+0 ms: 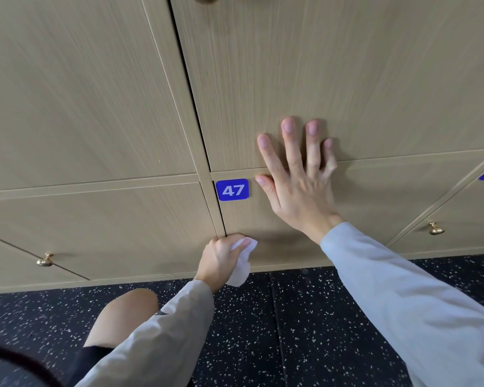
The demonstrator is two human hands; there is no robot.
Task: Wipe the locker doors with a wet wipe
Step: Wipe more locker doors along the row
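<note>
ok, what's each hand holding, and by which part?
Left hand grips the wet wipe by its upper end; the rest hangs loose. Right hand holds nothing, flat on locker door 47.

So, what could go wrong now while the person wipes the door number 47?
1. The white wet wipe is bunched in the left hand at the door's left edge, so most of the beige wood-grain locker door may stay unwiped.
2. The flat right hand may leave fingerprints.
3. Rubbing might lift the blue 47 label.
</note>
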